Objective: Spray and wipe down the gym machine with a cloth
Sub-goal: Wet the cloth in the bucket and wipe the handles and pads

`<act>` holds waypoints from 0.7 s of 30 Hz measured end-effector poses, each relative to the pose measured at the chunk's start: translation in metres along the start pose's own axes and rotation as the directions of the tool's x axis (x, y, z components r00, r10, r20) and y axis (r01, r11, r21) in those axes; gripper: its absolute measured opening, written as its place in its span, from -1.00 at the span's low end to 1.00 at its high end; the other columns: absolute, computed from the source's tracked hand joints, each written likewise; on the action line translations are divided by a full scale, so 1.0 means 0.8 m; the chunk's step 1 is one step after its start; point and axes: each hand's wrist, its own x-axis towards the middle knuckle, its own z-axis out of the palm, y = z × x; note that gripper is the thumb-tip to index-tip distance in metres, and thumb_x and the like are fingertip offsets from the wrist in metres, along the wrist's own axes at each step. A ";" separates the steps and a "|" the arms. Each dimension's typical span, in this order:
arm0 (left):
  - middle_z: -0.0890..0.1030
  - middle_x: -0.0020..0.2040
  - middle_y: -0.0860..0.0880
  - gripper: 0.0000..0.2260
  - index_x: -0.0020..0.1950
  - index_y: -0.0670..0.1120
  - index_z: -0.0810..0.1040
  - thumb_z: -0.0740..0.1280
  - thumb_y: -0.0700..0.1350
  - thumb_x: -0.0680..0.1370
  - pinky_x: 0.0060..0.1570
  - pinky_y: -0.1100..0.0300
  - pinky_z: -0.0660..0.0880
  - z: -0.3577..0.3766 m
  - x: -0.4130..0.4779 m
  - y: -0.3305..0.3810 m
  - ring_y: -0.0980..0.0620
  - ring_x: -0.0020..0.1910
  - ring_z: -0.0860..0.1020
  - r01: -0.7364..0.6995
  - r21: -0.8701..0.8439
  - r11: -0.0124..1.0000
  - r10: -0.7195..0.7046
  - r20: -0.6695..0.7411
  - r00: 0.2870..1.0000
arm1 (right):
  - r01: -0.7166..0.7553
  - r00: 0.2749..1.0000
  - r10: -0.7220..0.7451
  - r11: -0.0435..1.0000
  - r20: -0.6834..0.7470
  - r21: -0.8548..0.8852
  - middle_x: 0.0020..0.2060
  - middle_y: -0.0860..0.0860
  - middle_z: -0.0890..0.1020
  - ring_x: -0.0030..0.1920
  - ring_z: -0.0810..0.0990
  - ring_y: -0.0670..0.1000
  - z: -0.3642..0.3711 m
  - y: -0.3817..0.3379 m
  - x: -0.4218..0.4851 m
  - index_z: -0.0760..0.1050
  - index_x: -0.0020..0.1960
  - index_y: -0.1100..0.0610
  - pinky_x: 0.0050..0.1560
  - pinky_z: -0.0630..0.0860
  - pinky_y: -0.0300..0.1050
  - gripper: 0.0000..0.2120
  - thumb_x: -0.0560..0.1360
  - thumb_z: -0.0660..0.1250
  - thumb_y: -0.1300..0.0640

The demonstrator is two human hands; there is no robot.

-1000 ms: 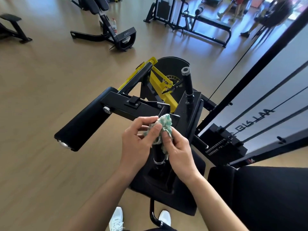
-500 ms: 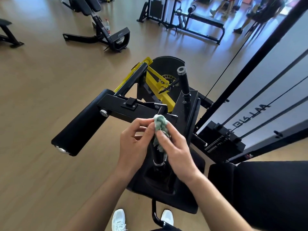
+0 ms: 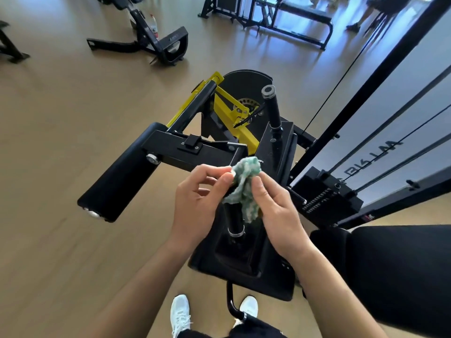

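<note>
A crumpled green and white cloth (image 3: pixel 245 184) hangs between both hands above the black gym machine (image 3: pixel 207 152). My left hand (image 3: pixel 200 203) pinches the cloth's left edge with thumb and forefinger. My right hand (image 3: pixel 278 211) grips its right side with the thumb on top. Under the cloth stands the machine's upright black handle (image 3: pixel 234 220) with a chrome collar. A black padded roller (image 3: pixel 119 181) sticks out to the left, and a yellow lever arm (image 3: pixel 231 113) lies behind. No spray bottle is in view.
A weight stack (image 3: pixel 327 193) and cable frame (image 3: pixel 380 76) stand on the right. The black seat pad (image 3: pixel 395 272) is at lower right. Other benches (image 3: pixel 151 37) and a rack (image 3: pixel 280 18) stand across the wooden floor, with a water bottle (image 3: pixel 153 25) by one. My white shoes (image 3: pixel 180 313) are below.
Both hands have kept working the cloth over the handle; the cloth is bunched higher and fuller between the fingers, and the view has tilted slightly.
</note>
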 end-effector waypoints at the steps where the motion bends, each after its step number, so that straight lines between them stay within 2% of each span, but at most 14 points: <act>1: 0.70 -0.08 -0.01 -0.90 0.03 -0.02 0.68 0.39 -0.05 0.59 -0.25 0.30 0.55 -0.001 0.000 -0.001 0.11 -0.14 0.66 -0.010 0.010 1.000 0.010 0.003 1.000 | 0.011 0.999 -0.010 0.999 0.030 -0.032 0.04 0.08 0.69 0.04 0.66 -0.04 0.011 0.006 0.000 0.50 0.39 0.17 0.05 0.58 -0.16 -0.65 0.69 0.16 0.06; 3: 0.68 -0.07 -0.04 -0.92 0.03 0.00 0.68 0.38 -0.09 0.61 -0.25 0.32 0.54 -0.001 0.000 -0.002 0.10 -0.13 0.66 -0.032 0.042 0.999 0.033 -0.015 0.999 | -0.003 0.999 0.006 0.995 0.033 -0.095 0.01 0.05 0.67 0.00 0.63 -0.04 0.021 0.021 -0.005 0.45 0.45 0.10 0.02 0.61 -0.05 -0.65 0.71 0.18 0.06; 5: 0.70 -0.06 -0.01 -0.92 0.03 0.00 0.68 0.38 -0.10 0.61 -0.21 0.33 0.55 0.004 -0.003 -0.002 0.08 -0.10 0.67 -0.033 0.056 0.998 0.037 -0.069 0.997 | -0.030 0.998 0.037 0.987 0.041 -0.158 0.04 0.06 0.69 0.06 0.67 0.03 0.009 0.033 -0.011 0.50 0.37 0.08 0.10 0.63 0.00 -0.73 0.71 0.21 0.09; 7: 0.71 -0.08 0.01 -0.93 0.01 0.01 0.68 0.39 -0.12 0.62 -0.13 0.28 0.58 0.013 -0.010 -0.002 0.05 -0.07 0.68 -0.017 0.012 1.000 0.019 -0.124 0.992 | -0.056 0.991 0.086 0.963 0.105 -0.263 0.03 -0.01 0.71 0.05 0.69 -0.02 -0.017 0.043 -0.019 0.57 0.25 0.06 0.07 0.63 -0.11 -0.81 0.69 0.26 0.16; 9: 0.71 -0.10 0.03 -0.91 -0.01 0.02 0.68 0.38 -0.11 0.61 -0.07 0.14 0.61 0.022 -0.014 0.000 0.03 -0.07 0.68 -0.002 -0.005 1.000 0.001 -0.182 0.983 | -0.036 0.983 0.105 0.912 0.149 -0.409 0.01 -0.10 0.70 0.04 0.67 -0.10 -0.043 0.048 -0.027 0.61 0.24 0.02 0.05 0.59 -0.21 -0.78 0.63 0.35 0.21; 11: 0.70 -0.12 0.05 -0.90 -0.02 -0.03 0.68 0.36 -0.12 0.59 -0.02 0.05 0.60 0.028 -0.014 0.001 0.04 -0.08 0.66 0.017 0.001 1.000 -0.016 -0.227 0.974 | -0.005 0.976 0.106 0.881 0.188 -0.473 -0.02 -0.13 0.70 -0.01 0.67 -0.13 -0.067 0.050 -0.031 0.65 0.23 0.01 -0.01 0.55 -0.29 -0.73 0.57 0.44 0.23; 13: 0.69 -0.16 0.07 -0.90 -0.04 -0.13 0.66 0.35 -0.20 0.61 -0.05 0.12 0.59 0.034 -0.013 0.005 0.09 -0.12 0.64 0.009 0.027 1.000 -0.002 -0.250 0.968 | -0.014 0.965 0.126 0.902 0.231 -0.431 -0.10 -0.14 0.72 -0.11 0.68 -0.16 -0.087 0.046 -0.029 0.67 0.19 0.00 -0.10 0.53 -0.33 -0.75 0.55 0.47 0.22; 15: 0.67 -0.20 0.10 -0.88 -0.07 -0.18 0.65 0.33 -0.27 0.61 -0.13 0.24 0.56 0.039 -0.012 0.010 0.15 -0.17 0.61 0.009 0.034 0.999 0.000 -0.258 0.966 | -0.034 0.969 0.116 0.937 0.217 -0.349 -0.10 -0.12 0.73 -0.12 0.69 -0.14 -0.104 0.044 -0.021 0.66 0.18 0.00 -0.09 0.56 -0.29 -0.76 0.56 0.46 0.23; 18: 0.61 -0.29 0.11 -0.83 -0.22 -0.08 0.62 0.30 -0.19 0.54 -0.25 0.26 0.47 0.034 -0.001 0.014 0.12 -0.25 0.53 0.048 0.032 0.998 -0.039 -0.234 0.971 | -0.077 0.988 0.099 0.981 0.116 -0.177 -0.05 -0.01 0.75 -0.03 0.73 0.01 -0.118 0.041 -0.006 0.66 0.16 0.04 0.03 0.67 -0.06 -0.79 0.58 0.42 0.26; 21: 0.53 -0.34 0.00 -0.75 -0.29 -0.01 0.60 0.25 -0.15 0.56 -0.24 0.18 0.41 0.016 0.034 0.008 0.09 -0.31 0.46 0.096 0.076 0.992 -0.089 -0.094 0.992 | -0.098 0.995 0.098 0.995 0.001 -0.006 -0.01 0.05 0.74 0.02 0.73 0.07 -0.127 0.033 0.020 0.65 0.17 0.08 0.06 0.67 -0.01 -0.80 0.60 0.39 0.29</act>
